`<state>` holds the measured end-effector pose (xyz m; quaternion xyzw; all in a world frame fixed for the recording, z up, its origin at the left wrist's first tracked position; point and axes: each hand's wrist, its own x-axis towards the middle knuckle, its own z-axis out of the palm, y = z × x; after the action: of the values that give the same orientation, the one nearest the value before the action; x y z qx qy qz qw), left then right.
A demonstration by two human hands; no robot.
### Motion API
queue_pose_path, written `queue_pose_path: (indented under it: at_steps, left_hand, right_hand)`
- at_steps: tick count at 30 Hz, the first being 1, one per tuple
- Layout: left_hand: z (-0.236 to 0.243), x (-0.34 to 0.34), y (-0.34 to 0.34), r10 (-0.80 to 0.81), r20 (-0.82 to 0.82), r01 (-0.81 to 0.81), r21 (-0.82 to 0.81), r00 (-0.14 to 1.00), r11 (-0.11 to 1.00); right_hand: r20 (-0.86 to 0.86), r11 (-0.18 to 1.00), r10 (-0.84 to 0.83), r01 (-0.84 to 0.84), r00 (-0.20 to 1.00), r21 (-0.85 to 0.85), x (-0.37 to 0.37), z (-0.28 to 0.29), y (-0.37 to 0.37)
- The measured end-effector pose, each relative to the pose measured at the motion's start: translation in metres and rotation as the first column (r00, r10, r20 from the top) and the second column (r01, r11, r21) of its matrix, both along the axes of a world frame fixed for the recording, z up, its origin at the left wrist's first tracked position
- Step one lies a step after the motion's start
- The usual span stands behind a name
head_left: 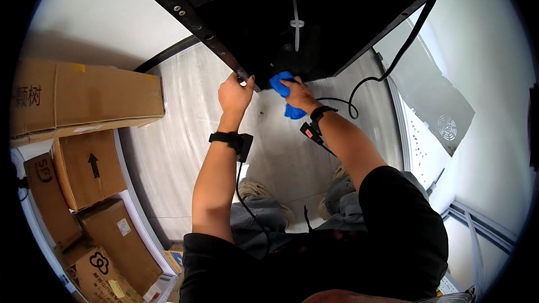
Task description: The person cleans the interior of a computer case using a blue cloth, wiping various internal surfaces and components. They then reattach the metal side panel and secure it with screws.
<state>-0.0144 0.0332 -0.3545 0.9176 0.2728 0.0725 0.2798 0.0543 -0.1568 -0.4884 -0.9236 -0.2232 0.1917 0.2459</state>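
Blue cloth point(281, 84) at the near edge of a black cabinet point(353, 17)

The black cabinet fills the upper view, above a pale floor point(179, 78). A long cardboard box point(95, 98) lies to its left and a grey panel point(429, 87) with a round vent to its right. A black cable point(408, 45) loops past the right edge; a white strap point(296, 36) shows inside. Work appears under way: the cloth is at the near edge, and a small pale mark shows just inside. How much is finished, and how much is left, cannot be told. The left hand point(234, 95) is closed around the cabinet's left rail at the near corner, thumb against it. The right hand point(302, 95) is closed on the bunched blue cloth, one fold hanging below the fingers.
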Motion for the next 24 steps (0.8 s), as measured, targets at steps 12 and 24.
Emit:
queue_pose_path:
  at_steps: [12,24]
  left_hand:
    - [0.114,0.002,0.012,-0.155,0.264,0.205,-0.171,0.952,0.964]
    - [0.12,0.004,0.01,-0.139,0.167,0.152,-0.074,0.976,0.986]
  right_hand:
    - [0.227,0.611,0.085,-0.231,0.97,0.758,0.018,0.165,0.048]
    - [0.408,0.711,0.149,-0.384,0.901,0.589,0.039,0.189,0.063]
